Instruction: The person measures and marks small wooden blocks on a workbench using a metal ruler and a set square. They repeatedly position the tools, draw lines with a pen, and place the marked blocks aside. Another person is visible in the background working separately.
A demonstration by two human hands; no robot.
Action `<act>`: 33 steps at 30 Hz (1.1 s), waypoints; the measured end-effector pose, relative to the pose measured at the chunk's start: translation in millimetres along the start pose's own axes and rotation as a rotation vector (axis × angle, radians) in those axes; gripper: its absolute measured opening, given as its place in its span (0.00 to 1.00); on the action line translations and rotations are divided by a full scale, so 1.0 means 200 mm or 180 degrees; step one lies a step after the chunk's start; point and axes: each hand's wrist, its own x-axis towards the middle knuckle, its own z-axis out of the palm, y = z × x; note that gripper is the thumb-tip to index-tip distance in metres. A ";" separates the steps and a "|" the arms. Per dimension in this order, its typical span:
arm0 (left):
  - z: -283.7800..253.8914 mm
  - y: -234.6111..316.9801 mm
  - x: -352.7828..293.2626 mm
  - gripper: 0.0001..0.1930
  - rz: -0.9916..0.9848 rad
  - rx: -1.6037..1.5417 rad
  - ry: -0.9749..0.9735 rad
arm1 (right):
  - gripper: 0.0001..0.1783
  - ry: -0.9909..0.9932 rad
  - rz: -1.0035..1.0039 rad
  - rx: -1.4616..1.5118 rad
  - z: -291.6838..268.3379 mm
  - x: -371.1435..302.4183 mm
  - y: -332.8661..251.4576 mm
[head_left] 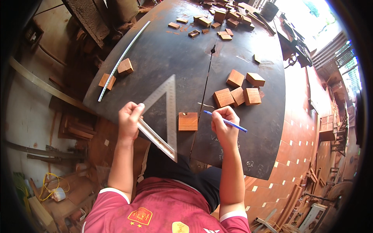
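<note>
Nearest us, along the near edge of the tabletop (155,52), our left hand (130,116) is closed on one corner of a triangular square (171,116), thumb on top. Its longest side faces right and runs from near to far, and its lowest corner reaches past the near edge towards our lap. It looks slightly blurred, and we cannot tell whether any of it touches the surface.

Just to the right of that long side, apart from it, sits the notched block (188,123), near the middle of the near edge and just left of the dark seam (204,89). Seen from above, it is roughly square, with no clear long axis; the notch is in its far side. It lies between our hands, which are well apart, and the right is the nearer.

Our right hand (226,124) pinches a blue pen (235,125), its long axis slanting from far left to near right. The left end points across the seam towards the block without touching it. We judge that gap, with the square's on the other side, to be the relation that counts.

Farther off, five blocks (223,98) cluster towards the right edge, a pale measuring strip (123,62) lies along the left edge, and a pile of blocks (219,16) spreads by the far edge.
</note>
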 end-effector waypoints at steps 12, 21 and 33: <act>-0.17 0.16 0.21 0.13 0.1381 0.2653 0.0827 | 0.06 0.0290 -0.0357 -0.0117 0.02 0.01 0.04; 0.27 0.27 -0.11 0.28 0.2127 0.2803 -0.1334 | 0.05 0.0405 -0.0523 0.0043 0.00 0.01 0.03; 0.41 0.24 -0.13 0.29 0.1050 0.2476 -0.1737 | 0.04 0.0383 -0.0610 0.0182 -0.02 0.01 0.02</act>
